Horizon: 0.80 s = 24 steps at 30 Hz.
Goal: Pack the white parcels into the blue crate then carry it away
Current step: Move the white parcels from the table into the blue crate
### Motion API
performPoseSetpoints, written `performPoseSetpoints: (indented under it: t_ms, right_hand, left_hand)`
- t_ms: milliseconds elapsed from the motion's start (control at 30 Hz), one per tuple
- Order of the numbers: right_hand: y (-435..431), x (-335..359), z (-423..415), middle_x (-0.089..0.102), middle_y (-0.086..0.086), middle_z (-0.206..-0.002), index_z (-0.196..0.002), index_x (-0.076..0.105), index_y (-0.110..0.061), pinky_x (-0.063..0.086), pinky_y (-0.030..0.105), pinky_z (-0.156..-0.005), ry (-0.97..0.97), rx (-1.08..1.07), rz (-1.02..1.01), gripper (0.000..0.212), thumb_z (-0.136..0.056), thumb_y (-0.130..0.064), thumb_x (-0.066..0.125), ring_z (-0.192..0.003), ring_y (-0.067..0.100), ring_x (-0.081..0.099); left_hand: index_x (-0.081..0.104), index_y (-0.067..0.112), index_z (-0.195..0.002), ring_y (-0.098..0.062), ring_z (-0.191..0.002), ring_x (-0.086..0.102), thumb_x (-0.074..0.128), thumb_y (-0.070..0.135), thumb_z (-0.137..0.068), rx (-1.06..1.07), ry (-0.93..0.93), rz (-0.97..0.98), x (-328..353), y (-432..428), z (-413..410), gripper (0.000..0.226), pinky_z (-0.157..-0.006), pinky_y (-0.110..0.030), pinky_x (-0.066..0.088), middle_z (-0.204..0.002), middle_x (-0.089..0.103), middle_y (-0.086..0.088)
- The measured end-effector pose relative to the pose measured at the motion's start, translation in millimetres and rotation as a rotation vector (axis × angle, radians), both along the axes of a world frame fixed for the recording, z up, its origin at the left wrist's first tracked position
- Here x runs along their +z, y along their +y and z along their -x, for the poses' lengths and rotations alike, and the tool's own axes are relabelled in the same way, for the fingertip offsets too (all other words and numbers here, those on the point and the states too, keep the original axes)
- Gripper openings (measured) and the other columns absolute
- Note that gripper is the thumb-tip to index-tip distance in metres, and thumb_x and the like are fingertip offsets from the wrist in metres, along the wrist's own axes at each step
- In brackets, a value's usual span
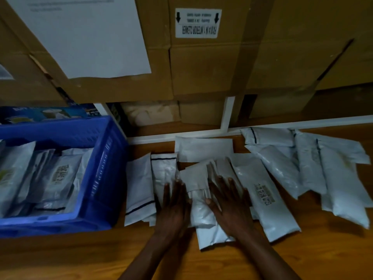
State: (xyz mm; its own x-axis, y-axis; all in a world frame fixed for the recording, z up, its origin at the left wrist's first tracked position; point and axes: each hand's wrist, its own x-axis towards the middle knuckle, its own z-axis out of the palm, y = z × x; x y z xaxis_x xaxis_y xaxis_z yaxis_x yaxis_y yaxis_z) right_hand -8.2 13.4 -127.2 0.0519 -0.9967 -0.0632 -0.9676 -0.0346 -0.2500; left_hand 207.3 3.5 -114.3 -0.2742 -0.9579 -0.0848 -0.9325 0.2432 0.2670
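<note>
Several white parcels (268, 190) lie spread over the wooden floor (80, 257), from the middle to the right edge. A blue crate (101, 168) stands at the left with several white parcels (58, 176) inside it. My left hand (174, 207) and my right hand (229, 203) rest flat, palms down and fingers apart, on the parcels in the middle of the pile. One folded parcel (201, 215) lies between the two hands. Neither hand has its fingers closed around anything.
Stacked brown cardboard boxes (201, 67) form a wall behind the parcels, one with a white sheet of paper (90, 37) on it. A white ledge (302, 122) runs along their base. A blue printed box (46, 114) sits behind the crate.
</note>
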Motion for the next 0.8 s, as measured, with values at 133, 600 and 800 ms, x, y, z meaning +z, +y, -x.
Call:
performPoseSetpoints:
  t_ms: [133,600,800]
  right_hand:
    - [-4.5,14.0,10.8,-0.001,-0.001,-0.168,-0.158,-0.003,-0.042,0.010,0.064,-0.120,-0.038,-0.028,0.048,0.065,-0.102,-0.065,0.019,-0.155,0.031,-0.002]
    - [-5.9,12.9,-52.6,0.022,0.007,-0.165,-0.152,0.040,-0.017,0.017,0.058,-0.115,0.035,0.191,0.117,0.070,-0.090,-0.049,0.045,-0.154,0.029,0.013]
    - [-6.3,22.8,-36.6,0.042,0.009,-0.156,-0.141,0.056,-0.018,0.016,0.065,-0.115,0.106,0.156,0.122,0.065,-0.082,-0.044,0.042,-0.152,0.038,0.020]
  left_hand:
    - [0.017,0.020,-0.158,-0.028,-0.153,0.011,0.022,0.051,-0.102,-0.017,0.104,0.007,20.8,-11.7,18.5,0.064,-0.116,-0.053,0.034,-0.166,0.008,-0.004]
    - [-0.015,0.032,-0.156,-0.029,-0.151,-0.021,0.011,0.073,-0.093,0.320,-0.032,-0.063,2.1,-36.4,-49.3,0.080,-0.116,-0.069,0.000,-0.164,-0.024,0.001]
    - [-0.022,0.038,-0.153,-0.015,-0.148,-0.030,0.018,0.069,-0.096,0.212,0.092,-0.051,6.7,-15.5,-38.0,0.076,-0.114,-0.064,-0.014,-0.160,-0.031,0.016]
